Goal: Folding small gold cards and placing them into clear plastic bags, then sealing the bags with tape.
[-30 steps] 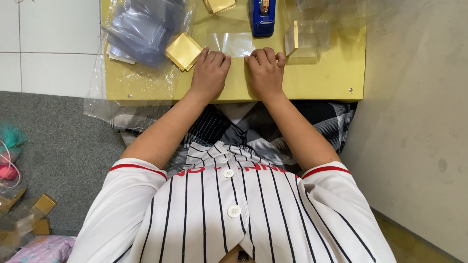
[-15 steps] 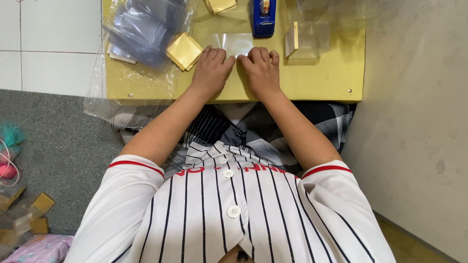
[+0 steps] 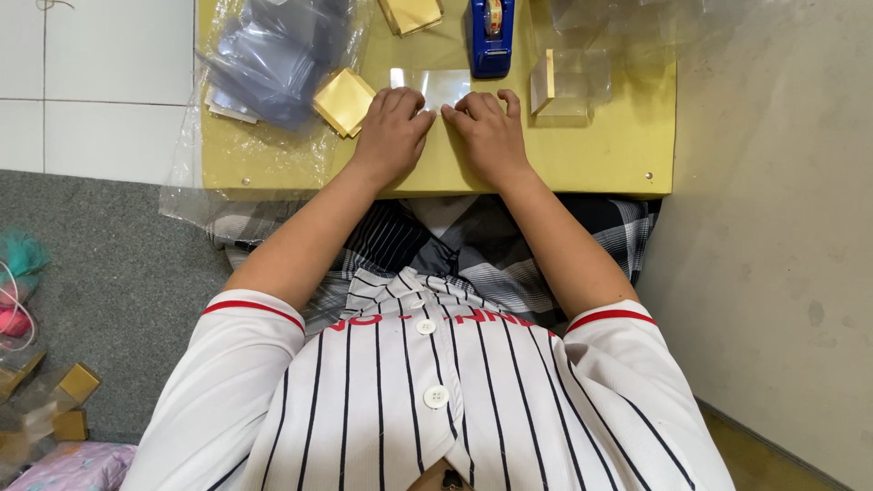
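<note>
While both hands, L [image 3: 393,132] & R [image 3: 491,132], press flat on clear sheet [image 3: 436,86], plastic bag [image 3: 273,55] holds sheets.

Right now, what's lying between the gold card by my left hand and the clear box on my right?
In the head view, the flat clear plastic sheet lies between the gold card and clear box, with both hands' fingertips pressing on it.

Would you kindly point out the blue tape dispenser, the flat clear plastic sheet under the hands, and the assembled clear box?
blue tape dispenser [image 3: 491,41], head view, on its blue body.
clear plastic sheet [image 3: 443,86], head view, on the bare part above the fingers.
clear box [image 3: 573,86], head view, on its transparent side.
</note>
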